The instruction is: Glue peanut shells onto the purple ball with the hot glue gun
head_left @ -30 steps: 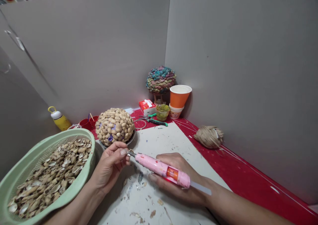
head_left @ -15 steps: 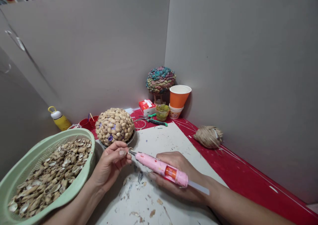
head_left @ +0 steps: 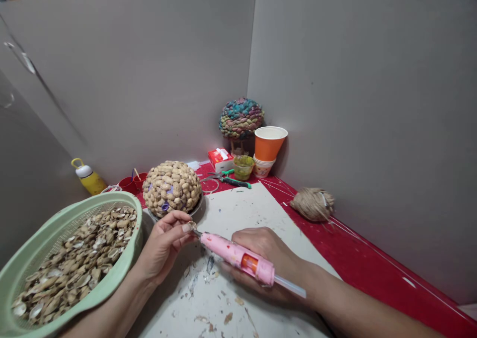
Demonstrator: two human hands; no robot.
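Note:
My right hand (head_left: 266,258) is wrapped round a pink hot glue gun (head_left: 234,257), with a clear glue stick (head_left: 290,286) poking out of its back end. The gun's metal nozzle points left, right at the fingertips of my left hand (head_left: 169,238). Those fingers pinch a small peanut shell (head_left: 192,225), partly hidden by the thumb, and the nozzle is at or against it. Just behind the left hand, a ball covered in peanut shells (head_left: 175,186) rests in a dish, with purple patches showing between the shells.
A green basket (head_left: 136,228) of peanut shells stands at left. Beyond the white board (head_left: 238,213) are green-handled pliers (head_left: 233,181), a greenish bowl (head_left: 243,168), orange paper cups (head_left: 269,144) and a colourful tree-like model (head_left: 241,119). Twine (head_left: 312,204) lies right; a yellow bottle (head_left: 91,180) leans far left.
The glue gun has shifted slightly left and its nozzle now sits lower at the shell. My left fingers have turned the shell a little, so more of it shows.

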